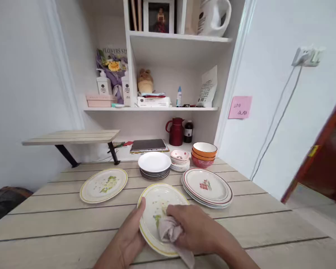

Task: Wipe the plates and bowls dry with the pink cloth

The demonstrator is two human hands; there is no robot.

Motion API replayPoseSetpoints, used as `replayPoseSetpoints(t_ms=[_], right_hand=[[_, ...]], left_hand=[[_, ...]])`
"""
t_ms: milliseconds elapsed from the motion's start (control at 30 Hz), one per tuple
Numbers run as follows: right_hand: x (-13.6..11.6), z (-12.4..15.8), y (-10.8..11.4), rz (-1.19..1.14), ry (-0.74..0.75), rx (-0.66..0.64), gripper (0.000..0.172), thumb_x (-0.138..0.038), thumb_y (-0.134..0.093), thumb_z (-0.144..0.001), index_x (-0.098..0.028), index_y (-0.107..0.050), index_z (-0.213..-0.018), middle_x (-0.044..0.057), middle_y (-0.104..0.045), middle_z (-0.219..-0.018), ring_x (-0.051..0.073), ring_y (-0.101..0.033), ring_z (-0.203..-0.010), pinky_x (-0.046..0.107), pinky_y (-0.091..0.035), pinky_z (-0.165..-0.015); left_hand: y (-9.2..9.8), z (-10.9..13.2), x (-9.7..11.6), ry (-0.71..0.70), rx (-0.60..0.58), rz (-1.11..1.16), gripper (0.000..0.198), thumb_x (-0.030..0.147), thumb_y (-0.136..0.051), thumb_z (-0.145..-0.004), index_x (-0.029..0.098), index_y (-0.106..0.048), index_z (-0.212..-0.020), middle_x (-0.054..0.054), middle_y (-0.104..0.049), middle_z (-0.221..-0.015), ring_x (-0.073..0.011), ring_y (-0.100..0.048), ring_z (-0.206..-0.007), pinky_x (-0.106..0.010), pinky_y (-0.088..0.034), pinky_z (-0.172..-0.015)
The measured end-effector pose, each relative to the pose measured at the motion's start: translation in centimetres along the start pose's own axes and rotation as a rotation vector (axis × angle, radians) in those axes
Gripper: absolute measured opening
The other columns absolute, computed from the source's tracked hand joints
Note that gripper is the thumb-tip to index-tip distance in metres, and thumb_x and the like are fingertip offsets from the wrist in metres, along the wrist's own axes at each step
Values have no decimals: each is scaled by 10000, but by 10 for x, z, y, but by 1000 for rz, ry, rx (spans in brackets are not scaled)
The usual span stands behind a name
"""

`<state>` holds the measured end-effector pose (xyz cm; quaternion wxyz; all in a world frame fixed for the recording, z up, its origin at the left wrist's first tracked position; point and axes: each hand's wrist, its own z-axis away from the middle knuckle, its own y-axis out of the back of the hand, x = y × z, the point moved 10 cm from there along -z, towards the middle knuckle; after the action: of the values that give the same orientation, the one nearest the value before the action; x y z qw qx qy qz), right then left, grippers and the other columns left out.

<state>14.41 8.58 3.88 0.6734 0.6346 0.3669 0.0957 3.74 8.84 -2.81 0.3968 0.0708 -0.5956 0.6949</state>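
Note:
A yellow-rimmed plate with a green print (156, 201) lies on the wooden table (58, 220) right in front of me. My left hand (128, 235) grips its left rim, thumb on top. My right hand (193, 228) is closed on a crumpled pinkish-grey cloth (169, 229) and presses it onto the plate's near half. A second yellow-rimmed plate (103, 185) lies to the left, apart from both hands.
Behind stand a stack of white plates (154, 165), small patterned dishes (180, 158), stacked orange and red bowls (204, 154) and red-rimmed plates (207, 186). A red jug (176, 131), tablet (148, 145) and shelves sit at the wall; a small bench (72, 137) projects left.

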Motion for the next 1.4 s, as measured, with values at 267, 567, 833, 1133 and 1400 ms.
replayPoseSetpoints(t_ms=[267, 567, 833, 1133, 1400], right_hand=[[-27, -38, 0, 22, 56, 257, 716, -221, -555, -777, -250, -344, -1460, 101, -625, -1188, 268, -612, -1000, 338, -407, -822], [36, -17, 36, 274, -311, 278, 363, -123, -522, -728, -253, -579, -1062, 78, -635, -1036, 223, -628, -831, 284, -202, -550], [-12, -6, 0, -75, 50, 57, 343, -144, -594, -650, -256, -593, -974, -5, -702, -889, 178, -621, -758, 246, -285, -587], [-2, -36, 2, -31, -134, 231, 556, -204, -507, -807, -268, -521, -1360, 106, -609, -1191, 264, -627, -989, 335, -426, -805], [7, -9, 12, -537, -5, 117, 894, -233, -692, -742, -328, -261, -1520, 73, -503, -1267, 210, -567, -1006, 347, -473, -884]], left_hand=[[-1, -3, -1, -41, -9, 13, 642, 489, -568, -904, 133, -463, -1428, -174, -680, -1237, -321, -634, -1159, -453, -419, -1064], [0, -1, 4, -96, -4, -19, 649, 387, -622, -892, 138, -419, -1456, -185, -641, -1296, -325, -626, -1173, -465, -420, -1070], [1, -4, -1, -38, -28, 11, 682, 478, -594, -892, 143, -420, -1459, -185, -662, -1264, -327, -639, -1152, -468, -428, -1063], [2, -4, 3, -91, -4, -57, 615, 426, -648, -874, 160, -491, -1406, -166, -704, -1193, -310, -668, -1103, -453, -469, -1019], [5, -5, 10, -174, -15, -98, 575, 273, -717, -834, 115, -536, -1356, -183, -721, -1142, -312, -689, -1054, -432, -497, -984]])
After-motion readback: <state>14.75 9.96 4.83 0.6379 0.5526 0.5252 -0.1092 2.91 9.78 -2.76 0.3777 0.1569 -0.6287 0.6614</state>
